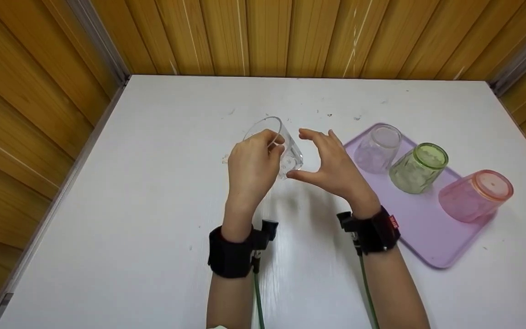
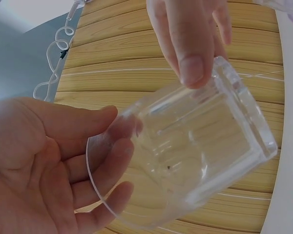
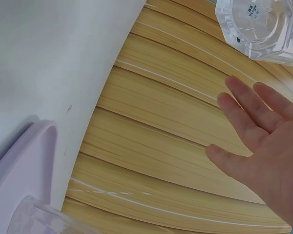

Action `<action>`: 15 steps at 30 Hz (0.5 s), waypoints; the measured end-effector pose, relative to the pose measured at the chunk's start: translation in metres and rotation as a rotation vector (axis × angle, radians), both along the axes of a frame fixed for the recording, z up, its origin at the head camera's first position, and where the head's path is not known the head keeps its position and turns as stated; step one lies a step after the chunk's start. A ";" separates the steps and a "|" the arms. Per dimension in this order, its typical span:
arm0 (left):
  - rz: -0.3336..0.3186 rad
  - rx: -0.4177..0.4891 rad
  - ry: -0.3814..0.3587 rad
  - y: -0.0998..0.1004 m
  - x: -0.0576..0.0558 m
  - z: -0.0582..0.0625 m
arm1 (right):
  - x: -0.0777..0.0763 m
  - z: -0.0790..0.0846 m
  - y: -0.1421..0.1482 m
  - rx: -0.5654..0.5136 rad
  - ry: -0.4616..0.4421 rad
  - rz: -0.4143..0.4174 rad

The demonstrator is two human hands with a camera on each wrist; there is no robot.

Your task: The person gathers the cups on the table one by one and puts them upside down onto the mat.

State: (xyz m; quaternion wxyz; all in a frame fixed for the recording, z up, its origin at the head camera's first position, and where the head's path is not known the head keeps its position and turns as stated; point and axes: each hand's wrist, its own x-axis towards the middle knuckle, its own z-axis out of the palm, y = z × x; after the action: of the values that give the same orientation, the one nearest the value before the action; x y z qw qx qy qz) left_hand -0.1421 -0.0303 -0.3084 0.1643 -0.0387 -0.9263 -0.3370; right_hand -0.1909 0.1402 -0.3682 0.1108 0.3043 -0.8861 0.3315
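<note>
A clear drinking glass (image 2: 185, 141) is held tilted above the white table, its rim toward my left hand and its thick base to the right. My left hand (image 1: 254, 162) pinches it at the rim, with the thumb outside and fingers reaching within the mouth in the left wrist view. Close to the glass's base is my right hand (image 1: 336, 164), fingers and thumb spread apart. In the right wrist view the right hand (image 3: 268, 131) holds nothing, and the glass's base (image 3: 254, 22) shows beyond the fingertips.
To the right lies a purple tray (image 1: 432, 244). Three upside-down glasses stand on it: a pale clear one (image 1: 377, 153), a green one (image 1: 411, 171) and a pink one (image 1: 466, 198). A wood-slat panel (image 1: 267, 36) rises behind the white table (image 1: 153, 205).
</note>
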 end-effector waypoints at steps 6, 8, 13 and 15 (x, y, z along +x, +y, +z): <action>-0.019 -0.006 0.026 0.002 0.001 0.001 | 0.001 0.000 -0.001 -0.010 -0.020 0.004; -0.026 -0.011 0.040 0.002 0.002 0.001 | 0.001 0.001 -0.001 -0.014 -0.026 0.004; -0.041 -0.021 0.060 0.003 0.002 0.001 | 0.000 0.001 -0.001 -0.013 -0.028 0.011; -0.043 -0.023 0.068 0.003 0.002 0.001 | 0.000 0.001 -0.001 -0.012 -0.033 0.015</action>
State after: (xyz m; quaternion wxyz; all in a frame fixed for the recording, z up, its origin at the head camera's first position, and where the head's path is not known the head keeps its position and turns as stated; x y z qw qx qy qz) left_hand -0.1403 -0.0268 -0.3077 0.1881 -0.0719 -0.9228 -0.3284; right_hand -0.1909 0.1392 -0.3675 0.0953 0.3049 -0.8834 0.3428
